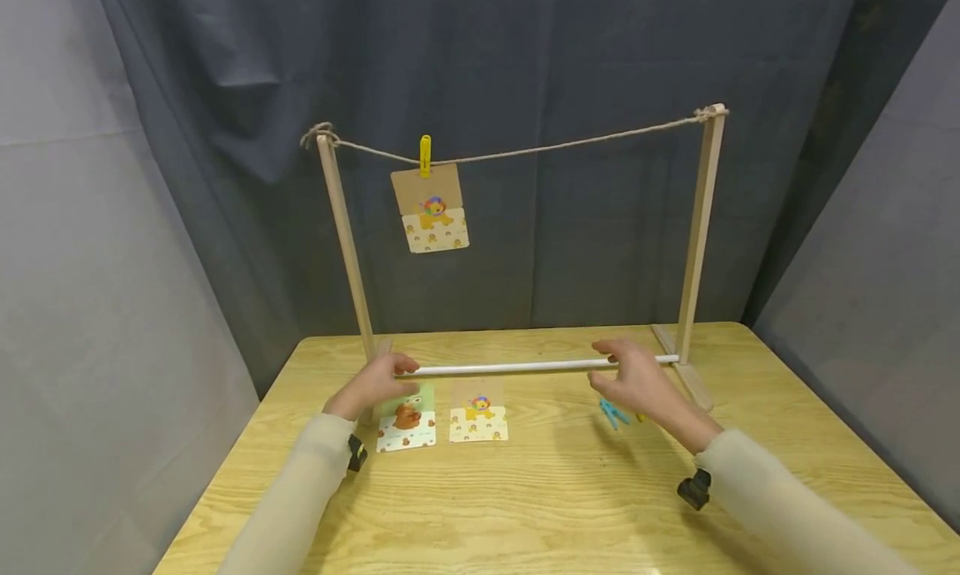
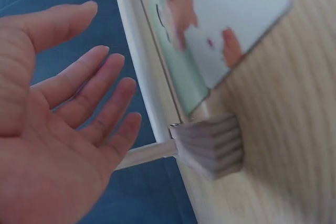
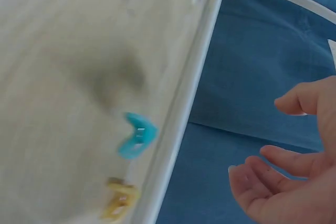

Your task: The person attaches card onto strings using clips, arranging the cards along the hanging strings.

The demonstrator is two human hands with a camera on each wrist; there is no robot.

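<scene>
My left hand [image 1: 375,383] is held over the green card with a brown bear [image 1: 407,417], fingers relaxed and nothing in them; the left wrist view shows its bare palm [image 2: 58,156]. To the card's right lies a tan lion card [image 1: 478,412] on the table. My right hand [image 1: 633,383] hovers with fingers apart and nothing held, near a blue clothespin [image 1: 613,413] and a yellow clothespin [image 3: 121,201], the latter mostly hidden by the hand in the head view. Another lion card [image 1: 435,212] hangs from the string [image 1: 555,147] by a yellow clothespin [image 1: 425,156].
A wooden post [image 1: 345,242] on the left and a wooden post [image 1: 702,233] on the right carry the string. A white rod [image 1: 517,367] joins them low down, above the wooden table [image 1: 480,508]. Dark curtain [image 1: 585,250] hangs behind.
</scene>
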